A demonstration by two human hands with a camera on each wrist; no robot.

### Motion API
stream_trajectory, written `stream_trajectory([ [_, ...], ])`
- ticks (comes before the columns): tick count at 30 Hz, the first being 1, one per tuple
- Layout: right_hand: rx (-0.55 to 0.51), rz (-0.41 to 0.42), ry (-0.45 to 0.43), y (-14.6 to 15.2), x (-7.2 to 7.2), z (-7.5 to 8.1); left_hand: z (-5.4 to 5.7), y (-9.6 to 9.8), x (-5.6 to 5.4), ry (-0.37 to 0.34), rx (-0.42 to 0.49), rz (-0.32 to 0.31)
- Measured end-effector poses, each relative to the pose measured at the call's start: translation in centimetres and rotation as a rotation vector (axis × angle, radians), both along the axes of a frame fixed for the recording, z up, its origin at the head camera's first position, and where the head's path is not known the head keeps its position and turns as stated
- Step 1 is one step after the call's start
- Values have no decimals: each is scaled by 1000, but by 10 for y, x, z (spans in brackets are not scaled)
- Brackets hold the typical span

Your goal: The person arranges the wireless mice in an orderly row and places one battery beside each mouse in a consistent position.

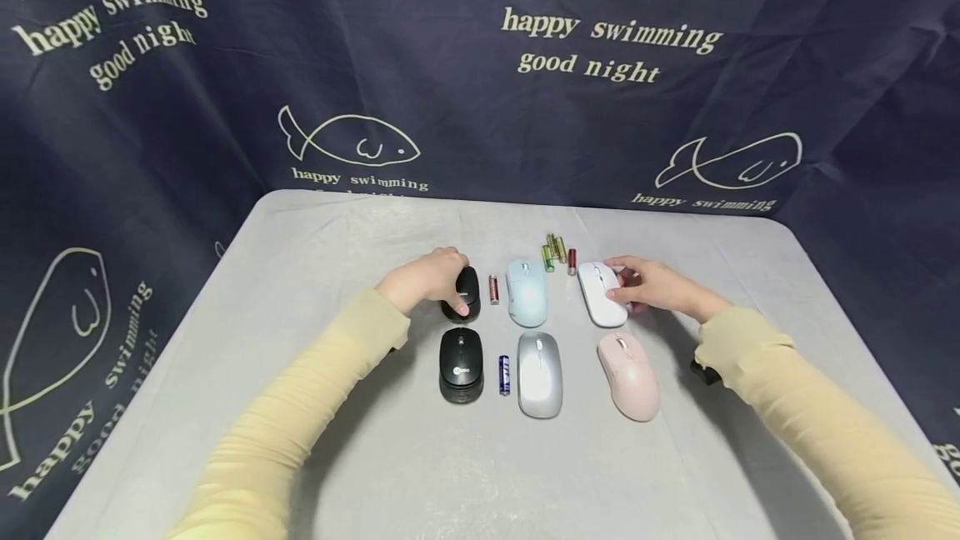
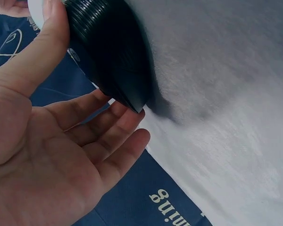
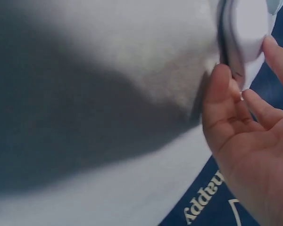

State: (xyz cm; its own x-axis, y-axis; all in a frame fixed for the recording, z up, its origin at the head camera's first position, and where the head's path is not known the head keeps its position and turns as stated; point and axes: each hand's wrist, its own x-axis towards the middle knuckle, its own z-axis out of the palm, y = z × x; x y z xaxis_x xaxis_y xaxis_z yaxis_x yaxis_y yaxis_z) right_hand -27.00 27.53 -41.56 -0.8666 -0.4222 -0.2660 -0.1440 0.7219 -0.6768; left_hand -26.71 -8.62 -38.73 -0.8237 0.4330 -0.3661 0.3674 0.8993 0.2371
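Gripping the far-left black mouse with my left hand, I pinch the far-right white mouse with my right hand. Only the left wrist view shows the black one's ribbing; behind the surface, dark cloth reads "happy swimming good night".

Navy fish-print fabric hangs behind a pale grey table.

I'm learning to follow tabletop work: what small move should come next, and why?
Probably the right hand should turn the white mouse slightly straighter: that hand holds it, and it slants beside the straighter blue mouse, while the left hand grips the rear black mouse.
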Motion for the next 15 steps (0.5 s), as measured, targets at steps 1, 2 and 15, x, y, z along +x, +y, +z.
stream_trajectory([
  [1,23,5,7,-1,0,2,0,1,0,2,-9,1],
  [2,37,11,14,-3,-1,4,0,2,0,2,-19,4],
  [15,247,133,318,-36,-17,37,3,11,1,18,-110,9],
])
